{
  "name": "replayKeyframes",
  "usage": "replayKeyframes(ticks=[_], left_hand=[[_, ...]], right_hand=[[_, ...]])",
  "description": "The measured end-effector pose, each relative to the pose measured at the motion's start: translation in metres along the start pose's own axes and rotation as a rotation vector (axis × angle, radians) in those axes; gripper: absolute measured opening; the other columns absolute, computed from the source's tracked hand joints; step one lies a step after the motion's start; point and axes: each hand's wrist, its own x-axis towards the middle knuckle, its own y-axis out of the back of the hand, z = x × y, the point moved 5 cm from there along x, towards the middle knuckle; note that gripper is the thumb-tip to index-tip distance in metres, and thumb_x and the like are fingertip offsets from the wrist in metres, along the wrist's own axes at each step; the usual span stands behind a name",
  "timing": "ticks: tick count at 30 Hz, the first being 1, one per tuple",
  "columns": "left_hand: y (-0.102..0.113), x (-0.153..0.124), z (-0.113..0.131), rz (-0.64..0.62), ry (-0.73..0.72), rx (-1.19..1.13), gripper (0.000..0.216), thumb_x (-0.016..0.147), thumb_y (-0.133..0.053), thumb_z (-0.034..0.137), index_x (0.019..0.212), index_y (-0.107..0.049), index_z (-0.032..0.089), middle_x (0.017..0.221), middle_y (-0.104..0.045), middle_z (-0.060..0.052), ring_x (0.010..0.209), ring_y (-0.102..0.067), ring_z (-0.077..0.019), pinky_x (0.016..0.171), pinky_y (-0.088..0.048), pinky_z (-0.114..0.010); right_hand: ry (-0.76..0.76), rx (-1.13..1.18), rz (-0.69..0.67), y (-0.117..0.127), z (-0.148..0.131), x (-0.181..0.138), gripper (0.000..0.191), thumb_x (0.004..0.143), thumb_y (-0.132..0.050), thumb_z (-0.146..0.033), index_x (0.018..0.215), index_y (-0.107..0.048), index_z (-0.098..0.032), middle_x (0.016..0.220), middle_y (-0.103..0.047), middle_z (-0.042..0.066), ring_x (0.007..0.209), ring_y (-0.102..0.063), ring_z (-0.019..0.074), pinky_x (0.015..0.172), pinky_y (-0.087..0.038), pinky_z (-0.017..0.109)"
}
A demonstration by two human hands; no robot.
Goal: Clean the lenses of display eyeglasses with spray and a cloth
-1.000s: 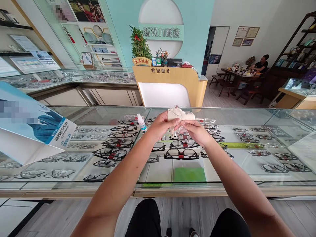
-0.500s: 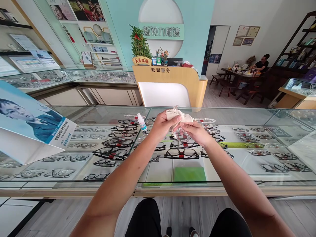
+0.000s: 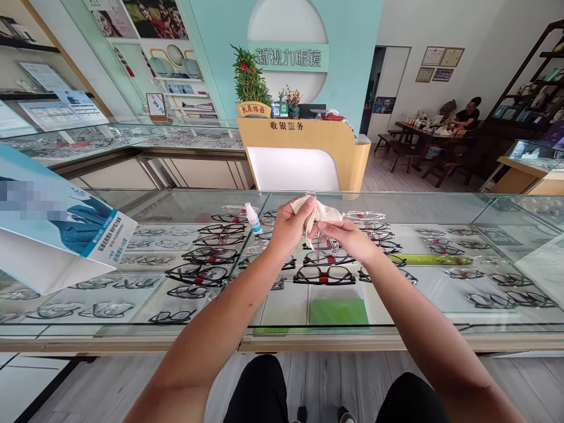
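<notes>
Over the glass counter, my left hand (image 3: 287, 226) pinches a cream cleaning cloth (image 3: 326, 215), its thumb pressed on the folded fabric. My right hand (image 3: 355, 239) is closed close beside it, gripping a pair of clear-framed eyeglasses (image 3: 331, 245) that the cloth partly wraps. Part of the clear frame hangs below the fingers, while the lenses are mostly hidden by cloth and hands. A small white spray bottle (image 3: 252, 218) with a blue label stands on the glass, left of my left hand.
Rows of eyeglasses (image 3: 324, 274) lie inside the glass display case (image 3: 211, 329) beneath my arms. A folded cardboard sign (image 3: 101, 235) stands at left. Beyond is a wooden cashier desk (image 3: 304, 132). Another person (image 3: 469, 114) sits at a far table.
My left hand has tilted upward, its thumb moving up and slightly left over the cloth. The cloth is more bunched between the hands. The bottle has not moved.
</notes>
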Motion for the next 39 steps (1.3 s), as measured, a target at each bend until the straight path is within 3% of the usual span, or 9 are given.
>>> replayKeyframes(ticks=[3, 6, 13, 20, 26, 32, 39], left_hand=[[0.007, 0.003, -0.004, 0.046, 0.008, 0.020, 0.060, 0.095, -0.083, 0.076, 0.075, -0.066, 0.022, 0.046, -0.053, 0.005, 0.042, -0.053, -0.0125, 0.048, -0.047, -0.026], [0.016, 0.009, -0.008, 0.063, 0.009, 0.032, 0.059, 0.091, -0.087, 0.078, 0.083, -0.075, 0.020, 0.060, -0.065, 0.002, 0.055, -0.060, -0.0125, 0.058, -0.051, -0.026], [0.026, 0.019, -0.005, -0.063, 0.073, -0.038, 0.056, 0.084, -0.096, 0.070, 0.090, -0.081, 0.017, 0.077, -0.073, -0.003, 0.073, -0.066, -0.0183, 0.074, -0.057, -0.032], [0.029, 0.016, 0.005, -0.242, 0.188, -0.068, 0.050, 0.086, -0.099, 0.058, 0.107, -0.085, 0.014, 0.084, -0.074, -0.006, 0.077, -0.069, -0.0196, 0.073, -0.056, -0.031], [0.032, 0.016, 0.007, -0.314, 0.181, -0.009, 0.055, 0.083, -0.102, 0.051, 0.119, -0.082, 0.015, 0.087, -0.075, -0.005, 0.073, -0.067, -0.0176, 0.065, -0.053, -0.028], [0.021, 0.014, 0.011, -0.427, 0.111, 0.036, 0.041, 0.092, -0.096, 0.049, 0.106, -0.075, 0.017, 0.077, -0.073, -0.003, 0.066, -0.064, -0.0160, 0.061, -0.049, -0.027], [0.014, 0.012, 0.006, -0.333, 0.063, 0.104, 0.042, 0.092, -0.095, 0.051, 0.100, -0.068, 0.019, 0.070, -0.072, -0.001, 0.067, -0.065, -0.0161, 0.065, -0.048, -0.028]], right_hand=[[-0.002, -0.002, 0.003, 0.001, -0.001, 0.000, 0.057, 0.100, -0.075, -0.078, 0.096, -0.089, -0.023, 0.094, -0.076, 0.003, 0.084, -0.056, 0.0195, 0.088, -0.051, 0.036], [-0.001, -0.034, 0.047, 0.005, 0.001, 0.002, 0.056, 0.102, -0.073, -0.076, 0.096, -0.088, -0.022, 0.090, -0.073, 0.003, 0.085, -0.055, 0.0199, 0.085, -0.047, 0.035], [0.029, 0.040, 0.071, 0.011, 0.008, 0.005, 0.046, 0.103, -0.075, -0.067, 0.093, -0.088, -0.023, 0.101, -0.080, 0.005, 0.090, -0.058, 0.0214, 0.090, -0.047, 0.037], [0.012, 0.165, 0.071, 0.011, 0.011, 0.004, 0.038, 0.106, -0.074, -0.056, 0.093, -0.090, -0.024, 0.101, -0.082, 0.005, 0.093, -0.064, 0.0220, 0.089, -0.048, 0.037], [-0.011, 0.181, 0.067, 0.013, 0.016, 0.004, 0.040, 0.103, -0.077, -0.062, 0.092, -0.090, -0.026, 0.103, -0.083, 0.006, 0.096, -0.068, 0.0236, 0.092, -0.053, 0.039], [-0.019, 0.234, 0.066, 0.010, 0.013, 0.004, 0.044, 0.099, -0.082, -0.066, 0.091, -0.088, -0.024, 0.102, -0.082, 0.007, 0.097, -0.069, 0.0240, 0.095, -0.054, 0.040], [-0.033, 0.268, 0.106, 0.012, 0.019, 0.006, 0.046, 0.093, -0.086, -0.068, 0.088, -0.090, -0.023, 0.100, -0.082, 0.007, 0.090, -0.065, 0.0216, 0.085, -0.051, 0.036]])
